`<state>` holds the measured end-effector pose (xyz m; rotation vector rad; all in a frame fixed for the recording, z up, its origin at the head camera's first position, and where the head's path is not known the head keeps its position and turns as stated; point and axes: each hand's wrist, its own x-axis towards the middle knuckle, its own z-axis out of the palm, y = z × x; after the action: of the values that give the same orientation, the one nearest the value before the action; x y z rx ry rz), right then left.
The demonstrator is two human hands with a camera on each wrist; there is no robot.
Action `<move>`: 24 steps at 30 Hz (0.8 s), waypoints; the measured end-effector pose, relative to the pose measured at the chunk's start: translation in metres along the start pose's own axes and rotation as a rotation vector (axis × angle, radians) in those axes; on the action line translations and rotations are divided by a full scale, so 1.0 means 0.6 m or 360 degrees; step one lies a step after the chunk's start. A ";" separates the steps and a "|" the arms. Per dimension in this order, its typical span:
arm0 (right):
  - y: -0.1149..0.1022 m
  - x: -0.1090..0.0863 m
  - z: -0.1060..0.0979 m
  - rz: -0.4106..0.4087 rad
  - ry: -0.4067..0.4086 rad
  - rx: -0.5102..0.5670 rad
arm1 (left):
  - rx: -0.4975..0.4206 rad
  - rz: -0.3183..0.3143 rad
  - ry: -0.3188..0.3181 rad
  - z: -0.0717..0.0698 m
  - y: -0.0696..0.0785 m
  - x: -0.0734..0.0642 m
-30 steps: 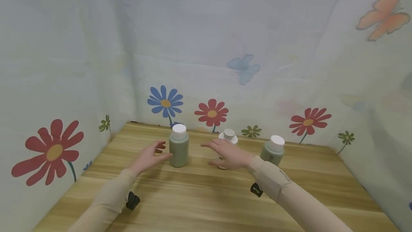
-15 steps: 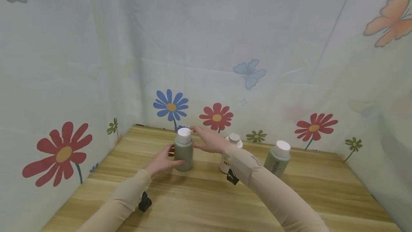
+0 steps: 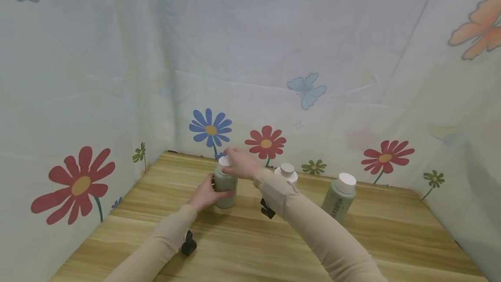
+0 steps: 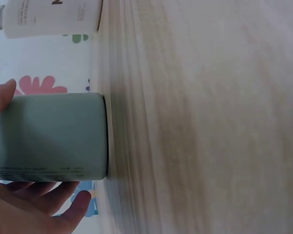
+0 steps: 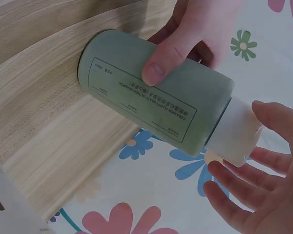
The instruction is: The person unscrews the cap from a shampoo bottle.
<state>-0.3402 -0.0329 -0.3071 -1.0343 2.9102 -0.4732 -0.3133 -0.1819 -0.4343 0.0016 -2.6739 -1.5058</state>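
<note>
A green shampoo bottle (image 3: 226,182) with a white cap (image 5: 236,130) stands upright on the wooden table. My left hand (image 3: 205,194) grips its body from the left, thumb across the front and fingers behind. At the top, my right hand (image 3: 243,163) holds the cap between thumb and fingers; in the right wrist view the thumb meets one side and the other fingers spread around the far side. Small label print shows on the bottle's side in the right wrist view. Just right of it, a white bottle (image 3: 287,173) is partly hidden by my right sleeve.
A second green bottle (image 3: 339,197) with a white cap stands farther right, behind my right forearm. Flower-patterned cloth walls (image 3: 250,99) enclose the wooden table (image 3: 235,247) at the back and both sides.
My right hand has moved left from in front of the white bottle to the green bottle's cap. My left hand has closed in around the green bottle's body. The view has shifted slightly.
</note>
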 end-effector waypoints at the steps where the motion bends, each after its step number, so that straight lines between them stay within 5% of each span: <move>1: 0.000 0.000 0.000 -0.0002 0.0004 -0.0006 | 0.0000 -0.0002 0.0010 0.001 0.001 0.000; 14: 0.010 -0.012 -0.012 -0.0002 -0.0023 0.0085 | 0.0068 0.0103 0.0143 0.015 0.015 0.000; 24: 0.001 -0.050 -0.060 -0.0035 0.0055 -0.0128 | 0.0156 0.0246 0.0104 0.014 0.074 -0.027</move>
<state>-0.3216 -0.0039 -0.2755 -1.0798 2.9738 -0.3809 -0.2964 -0.1513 -0.4018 -0.1446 -2.6253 -1.3066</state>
